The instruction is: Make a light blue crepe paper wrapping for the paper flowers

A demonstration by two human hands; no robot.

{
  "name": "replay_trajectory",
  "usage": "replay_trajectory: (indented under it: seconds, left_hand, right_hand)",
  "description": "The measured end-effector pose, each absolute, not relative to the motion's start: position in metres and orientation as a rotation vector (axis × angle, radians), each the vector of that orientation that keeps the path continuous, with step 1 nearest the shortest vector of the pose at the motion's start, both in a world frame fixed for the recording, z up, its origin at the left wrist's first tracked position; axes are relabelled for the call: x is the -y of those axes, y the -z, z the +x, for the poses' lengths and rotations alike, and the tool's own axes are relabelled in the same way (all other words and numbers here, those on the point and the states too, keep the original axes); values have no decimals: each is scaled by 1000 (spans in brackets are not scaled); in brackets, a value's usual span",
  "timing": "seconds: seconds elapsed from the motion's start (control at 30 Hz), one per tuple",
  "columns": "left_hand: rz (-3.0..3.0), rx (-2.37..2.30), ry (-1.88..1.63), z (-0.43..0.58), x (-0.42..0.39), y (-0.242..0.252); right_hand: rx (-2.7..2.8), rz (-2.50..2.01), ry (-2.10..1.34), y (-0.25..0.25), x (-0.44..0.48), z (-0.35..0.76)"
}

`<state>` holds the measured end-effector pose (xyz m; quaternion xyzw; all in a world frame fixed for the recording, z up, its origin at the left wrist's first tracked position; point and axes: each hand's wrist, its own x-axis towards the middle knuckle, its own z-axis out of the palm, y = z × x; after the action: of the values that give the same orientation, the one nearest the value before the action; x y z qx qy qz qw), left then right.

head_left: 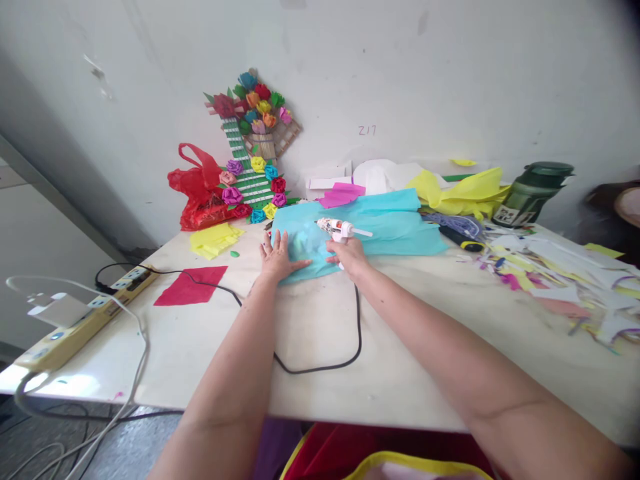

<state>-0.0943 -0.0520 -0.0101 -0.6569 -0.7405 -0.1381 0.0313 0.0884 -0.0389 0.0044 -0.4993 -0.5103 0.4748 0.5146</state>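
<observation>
A sheet of light blue paper (395, 230) lies across the middle of the table (315, 393). My left hand (281, 260) rests on its left edge, fingers spread, holding nothing. My right hand (349, 255) is wrapped round the handle of a white glue gun (336, 229) above the blue paper. The gun's nozzle points left, and a glue stick juts out of its back end. From the gun a black cord (359, 320) loops over the table and passes under my left arm. Beneath the nozzle the paper looks blurred.
On the left are a power strip (85, 327), red paper (193, 287), yellow paper (215, 240) and a red bag (203, 190). A paper-flower decoration (250, 153) leans on the wall. At right stand a green bottle (533, 193) and paper scraps (565, 267); a person's head (617, 207) shows beyond.
</observation>
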Motion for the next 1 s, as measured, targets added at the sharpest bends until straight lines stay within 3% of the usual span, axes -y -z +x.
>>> replay_trajectory:
  seconds: [0.33, 0.57, 0.83, 1.0]
  left_hand:
    - [-1939, 2400, 638, -103, 47, 13]
    - [-1988, 2393, 421, -112, 52, 13]
    - [-1905, 2327, 545, -103, 51, 8]
    - [-2018, 2172, 442, -91, 52, 6]
  right_hand:
    - [1279, -1293, -1103, 0, 38, 89]
    - [1298, -1313, -1064, -2, 40, 89]
    - [1280, -1355, -1042, -8, 44, 89]
    - [1279, -1353, -1028, -5, 42, 89]
